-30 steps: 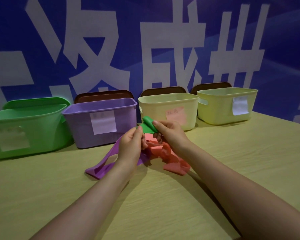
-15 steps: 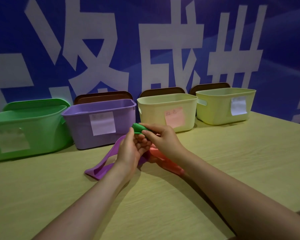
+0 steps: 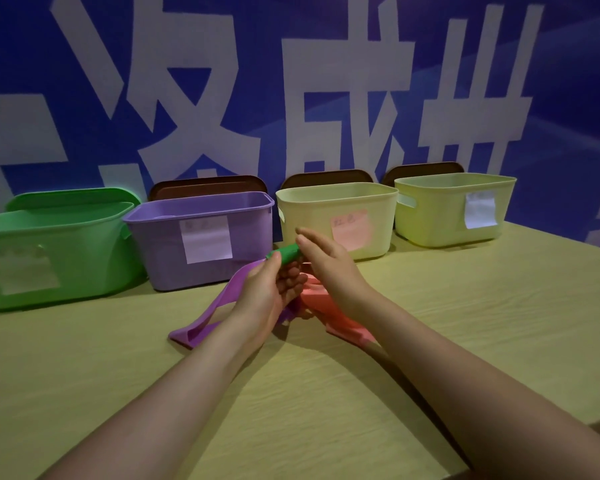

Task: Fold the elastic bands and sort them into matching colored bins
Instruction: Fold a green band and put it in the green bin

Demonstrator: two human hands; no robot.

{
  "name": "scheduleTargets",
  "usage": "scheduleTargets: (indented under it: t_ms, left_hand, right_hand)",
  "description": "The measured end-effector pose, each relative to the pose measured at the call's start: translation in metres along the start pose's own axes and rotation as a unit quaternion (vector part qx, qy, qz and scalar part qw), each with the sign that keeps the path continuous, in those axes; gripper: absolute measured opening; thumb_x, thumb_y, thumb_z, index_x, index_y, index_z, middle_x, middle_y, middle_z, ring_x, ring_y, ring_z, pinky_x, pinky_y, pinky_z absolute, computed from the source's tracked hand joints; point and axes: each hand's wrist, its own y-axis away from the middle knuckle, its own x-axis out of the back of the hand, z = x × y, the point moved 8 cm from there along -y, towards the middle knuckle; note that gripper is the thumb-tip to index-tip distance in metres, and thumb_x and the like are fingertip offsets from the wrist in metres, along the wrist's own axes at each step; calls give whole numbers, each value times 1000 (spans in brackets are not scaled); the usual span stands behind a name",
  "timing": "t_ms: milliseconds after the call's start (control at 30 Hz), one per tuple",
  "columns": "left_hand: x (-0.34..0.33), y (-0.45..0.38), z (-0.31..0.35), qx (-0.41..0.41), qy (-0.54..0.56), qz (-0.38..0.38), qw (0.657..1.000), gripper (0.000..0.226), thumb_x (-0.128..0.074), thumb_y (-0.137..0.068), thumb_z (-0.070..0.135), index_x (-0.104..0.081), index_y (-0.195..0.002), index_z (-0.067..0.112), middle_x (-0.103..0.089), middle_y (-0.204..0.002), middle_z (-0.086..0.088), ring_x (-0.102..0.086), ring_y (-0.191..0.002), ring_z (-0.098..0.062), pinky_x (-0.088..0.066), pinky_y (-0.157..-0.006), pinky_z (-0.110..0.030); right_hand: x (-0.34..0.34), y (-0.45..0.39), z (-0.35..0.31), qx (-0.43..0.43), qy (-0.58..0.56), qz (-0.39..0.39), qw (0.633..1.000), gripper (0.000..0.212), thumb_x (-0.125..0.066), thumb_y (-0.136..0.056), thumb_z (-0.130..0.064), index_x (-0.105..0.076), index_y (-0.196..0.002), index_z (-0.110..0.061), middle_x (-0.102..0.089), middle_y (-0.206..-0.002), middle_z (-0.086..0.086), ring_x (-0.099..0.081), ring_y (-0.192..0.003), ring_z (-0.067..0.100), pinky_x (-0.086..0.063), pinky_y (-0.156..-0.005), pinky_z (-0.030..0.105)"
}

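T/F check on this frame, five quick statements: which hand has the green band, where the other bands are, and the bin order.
1. The left hand grips the rolled green band. True.
2. The right hand has its fingers curled tight round the band. False: its fingers are straight, lying against the band's end.
3. The purple band is already in the purple bin. False: it lies on the table under the hands.
4. The red band lies on the table beneath the right wrist. True.
5. The green bin stands at the far right of the row. False: it is at the far left.
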Motion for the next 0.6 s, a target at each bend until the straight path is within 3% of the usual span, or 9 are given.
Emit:
scheduleTargets:
  t_ms: [100,167,300,433,600]
  left_hand:
    - [2,-1,2,-28,-23,-10,999,27,-35,-103,17,-61,-104,8,-61,-78,-7,-60,-72,-14,-52,-69,-23]
    - [3,-2,4,-38,-35,-16,999,25,-35,-103,14,-61,-104,11,-61,-80,-8,-60,-74,-15,-53,-68,-21]
    - [1,-5,5,-30,-45,-16,998,24,-36,-102,12,-59,-100,10,-59,-77,-9,-63,-64,-13,-53,-61,-18]
    - [1,-7,-5,14,-44,-20,999,25,-37,-102,15,-59,-97,3,-62,-66,-8,-65,-54,-12,-55,-57,-20]
    - [6,-11,-15,41,-54,-5,998,36,-34,-103,20,-62,-86,4,-62,-59,-4,-63,-50,-10,-53,-53,-19]
  right_hand:
    - [0,2,11,-69,-25,-17,997,28,-53,-95,-39,-67,-88,-17,-67,-76,-2,-65,-69,9,-52,-59,19]
    - [-2,3,14,-85,-59,-20,994,29,-56,-94,-36,-68,-79,-14,-68,-70,0,-66,-65,12,-52,-58,20]
    - [-1,3,18,-112,-160,21,981,23,-61,-93,-28,-67,-82,-8,-64,-71,7,-62,-63,14,-53,-60,22]
    - [6,1,26,-136,-106,56,983,23,-67,-88,-30,-70,-84,-7,-68,-78,10,-65,-69,21,-55,-62,30]
    - [4,1,30,-157,-109,51,980,22,-68,-87,-27,-67,-79,-6,-64,-63,8,-61,-52,16,-50,-48,23]
